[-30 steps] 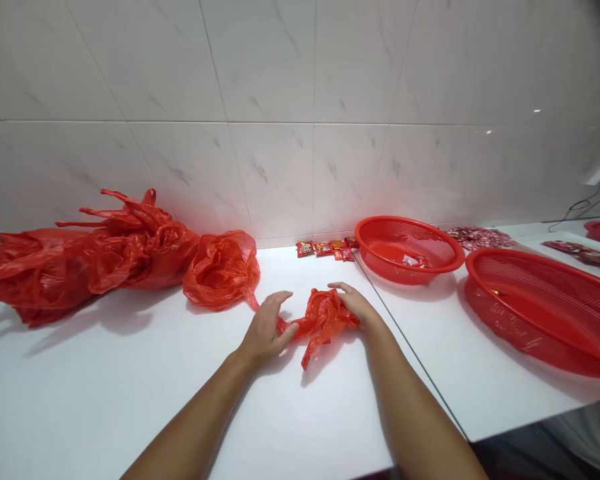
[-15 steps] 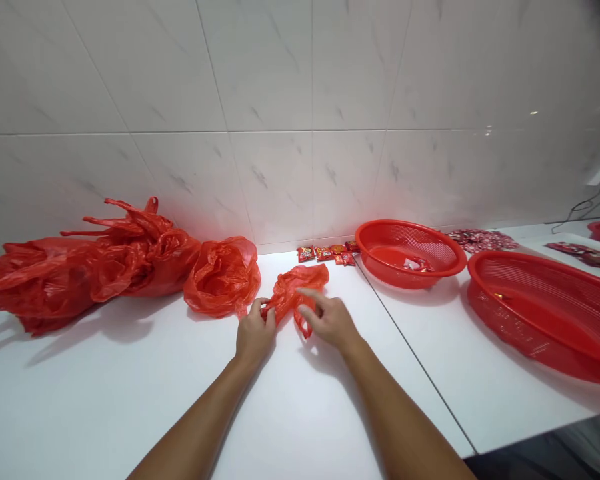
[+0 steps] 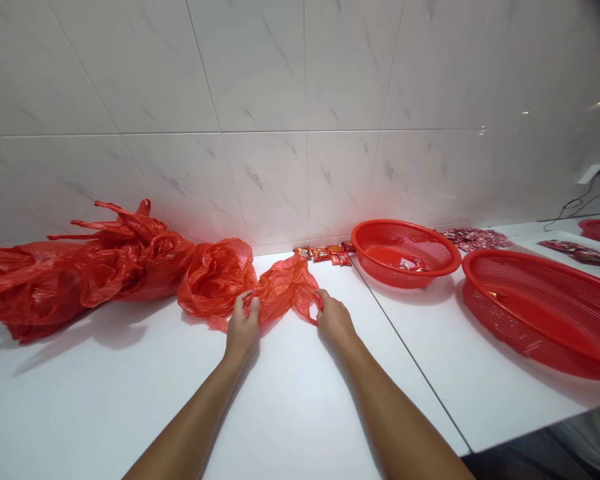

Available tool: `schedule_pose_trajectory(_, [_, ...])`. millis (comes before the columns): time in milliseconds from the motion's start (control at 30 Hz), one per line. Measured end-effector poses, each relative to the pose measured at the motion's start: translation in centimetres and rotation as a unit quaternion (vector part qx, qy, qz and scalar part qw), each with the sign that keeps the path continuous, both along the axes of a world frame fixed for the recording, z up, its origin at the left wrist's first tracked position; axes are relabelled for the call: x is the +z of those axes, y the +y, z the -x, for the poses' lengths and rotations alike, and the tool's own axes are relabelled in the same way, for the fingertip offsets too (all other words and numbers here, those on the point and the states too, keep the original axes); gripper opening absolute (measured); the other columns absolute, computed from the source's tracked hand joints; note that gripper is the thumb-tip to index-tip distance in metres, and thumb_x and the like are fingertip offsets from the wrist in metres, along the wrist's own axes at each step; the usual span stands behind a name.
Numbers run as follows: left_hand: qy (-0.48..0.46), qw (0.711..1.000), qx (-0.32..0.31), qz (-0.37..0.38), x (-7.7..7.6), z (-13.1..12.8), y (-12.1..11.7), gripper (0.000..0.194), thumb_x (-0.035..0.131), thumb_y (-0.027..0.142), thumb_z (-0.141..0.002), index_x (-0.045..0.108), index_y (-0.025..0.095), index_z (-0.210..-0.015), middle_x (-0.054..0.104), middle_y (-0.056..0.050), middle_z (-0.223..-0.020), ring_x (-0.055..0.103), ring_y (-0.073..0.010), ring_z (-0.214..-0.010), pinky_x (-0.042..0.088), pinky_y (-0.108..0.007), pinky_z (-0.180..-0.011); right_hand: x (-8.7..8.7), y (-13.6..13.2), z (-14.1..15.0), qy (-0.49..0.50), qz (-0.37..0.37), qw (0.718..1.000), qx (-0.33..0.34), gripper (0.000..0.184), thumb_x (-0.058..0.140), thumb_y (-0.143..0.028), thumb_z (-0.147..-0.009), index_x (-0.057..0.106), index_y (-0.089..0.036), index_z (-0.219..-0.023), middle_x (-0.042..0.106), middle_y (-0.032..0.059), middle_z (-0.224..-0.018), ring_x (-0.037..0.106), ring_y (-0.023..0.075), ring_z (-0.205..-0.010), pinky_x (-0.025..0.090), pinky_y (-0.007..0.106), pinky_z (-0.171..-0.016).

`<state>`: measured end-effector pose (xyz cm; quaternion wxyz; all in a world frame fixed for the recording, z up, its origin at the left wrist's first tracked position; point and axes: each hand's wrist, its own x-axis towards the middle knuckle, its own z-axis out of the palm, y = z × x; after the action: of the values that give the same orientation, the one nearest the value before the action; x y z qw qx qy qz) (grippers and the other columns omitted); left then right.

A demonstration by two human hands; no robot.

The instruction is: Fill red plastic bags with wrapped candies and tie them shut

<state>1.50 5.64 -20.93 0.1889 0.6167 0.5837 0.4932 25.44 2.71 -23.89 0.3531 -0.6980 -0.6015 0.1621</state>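
Left hand: grip closed, pinching the near edge of the red plastic bag.
Right hand: grip closed on the bag's handle loop, set well apart from the left so the thin plastic spreads between them.
Bag: on the white table, between the hands.
Rest: left of the bag, an open red bag just beside it and a heap of red bags; behind it, snack packets; right of it, a red basket and a larger red basket.
Change: the right grip, loose above the bag earlier, now holds it, and the bag lies wider.
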Motion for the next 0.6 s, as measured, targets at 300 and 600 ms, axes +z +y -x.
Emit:
schedule_pose_trajectory(300, [0.354,0.923,0.010,-0.152,-0.3,-0.2,-0.9,0.026,0.050,0.028,-0.103,0.073,0.022,-0.093,0.074,-0.011,-0.124,0.071,-0.0311,-0.101,0.050,-0.047,-0.089,1.4,0.0,-0.2,0.093,-0.115,0.986,-0.072,0.081,0.043,-0.007,-0.084,0.045,-0.032,-0.161,0.055,0.0060,-0.104,0.061,0.0224,-0.085,0.049,0.033,-0.078])
schedule_pose_trajectory(600, [0.294,0.944,0.000,-0.149,0.4,-0.2,-1.7,0.028,0.043,0.034,-0.106,0.065,0.023,-0.092,0.072,-0.006,-0.077,0.066,-0.0268,-0.074,0.045,-0.039,-0.078,4.2,-3.4,2.3,0.033,-0.443,0.893,-0.072,0.051,0.056,-0.010,-0.077,0.065,-0.019,-0.127,0.056,0.0170,-0.127,0.054,0.0343,-0.125,0.046,0.053,-0.107])
